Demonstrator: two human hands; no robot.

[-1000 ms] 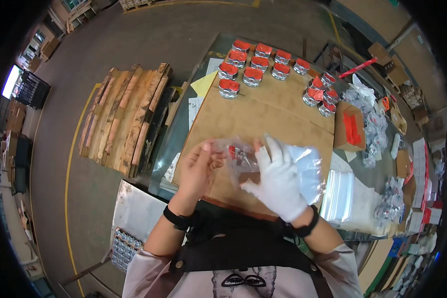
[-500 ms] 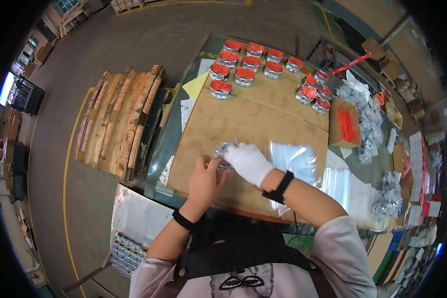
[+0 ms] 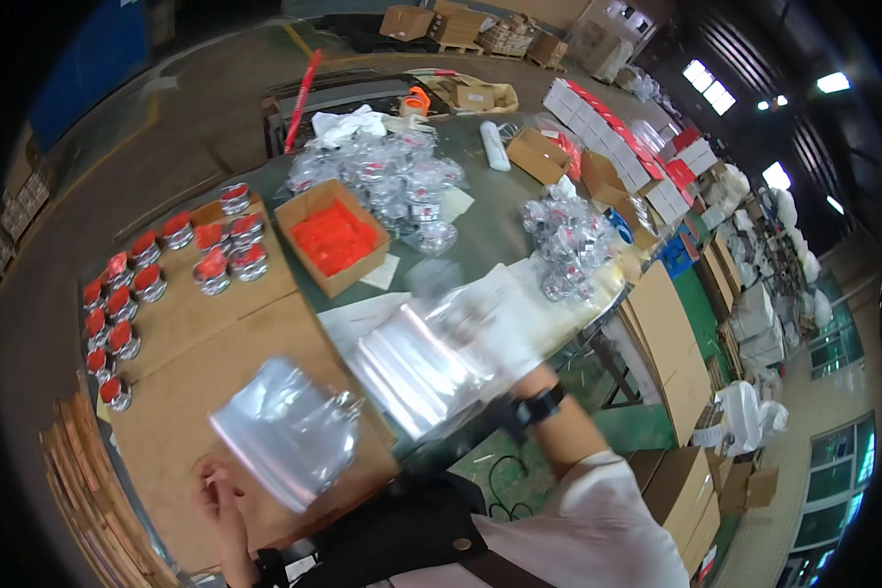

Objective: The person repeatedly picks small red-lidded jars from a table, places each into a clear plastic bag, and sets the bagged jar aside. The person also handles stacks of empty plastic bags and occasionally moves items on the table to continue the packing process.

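Observation:
My right hand [image 3: 505, 338], in a white glove, is stretched to the right over the table and smeared by motion. A blurred clear-wrapped thing [image 3: 433, 280] is just beyond its fingers; whether they touch it I cannot tell. Below the glove lies a stack of clear plastic bags [image 3: 412, 367]. My bare left hand [image 3: 220, 500] hovers over the cardboard sheet [image 3: 191, 431] at its near side, fingers loosely bent and apart, with nothing visible in them. Another pile of clear bags [image 3: 289, 431] lies beside it. Round metal parts with red tops [image 3: 122, 306] stand in rows on the cardboard.
A cardboard box of red pieces [image 3: 333, 240] stands mid-table. Behind it heap bagged metal parts [image 3: 392, 176], with another bagged pile [image 3: 563, 245] to the right. White and red boxes [image 3: 603, 132] line the far right. A wooden pallet [image 3: 93, 490] is at lower left.
My view has swung right. My hands, together on a clear-wrapped metal part before, are now apart: the right has swept rightward past the bags, the left stays over the cardboard.

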